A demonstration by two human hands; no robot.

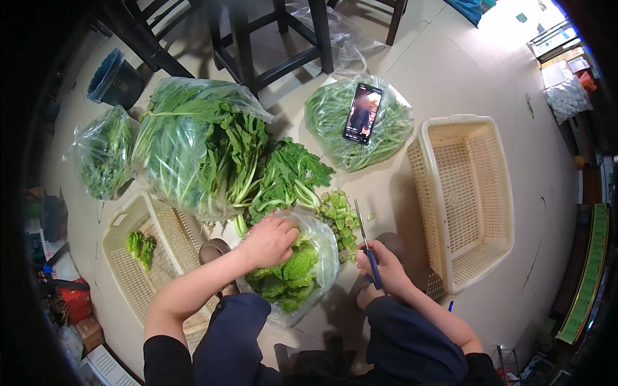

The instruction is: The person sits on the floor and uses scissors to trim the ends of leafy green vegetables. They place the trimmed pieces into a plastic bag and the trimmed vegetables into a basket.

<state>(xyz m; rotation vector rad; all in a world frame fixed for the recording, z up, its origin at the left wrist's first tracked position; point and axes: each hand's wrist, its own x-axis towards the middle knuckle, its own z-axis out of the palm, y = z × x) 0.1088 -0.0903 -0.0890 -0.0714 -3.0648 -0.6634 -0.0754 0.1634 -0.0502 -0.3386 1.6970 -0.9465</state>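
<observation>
My left hand (273, 241) reaches to the upper edge of a clear plastic bag (328, 251) of leafy lettuce (294, 277); its fingertips are partly hidden, and whether they grip anything cannot be told. My right hand (384, 268) holds blue-handled scissors (371, 263), their blades pointing up and away from me. Between the hands and just beyond lies a heap of cut green stem ends (340, 212). Loose leafy greens (294, 171) lie beyond the bag, beside a large open plastic bag of greens (178, 144).
An empty cream plastic basket (463, 193) stands at right. Another basket (130, 241) at left holds a lettuce piece (141, 248). A smartphone (362, 113) lies on a bag of green vegetables (323, 116). Beyond are a dark stool (289, 67), a lined bin (118, 79) and a smaller greens bag (106, 149).
</observation>
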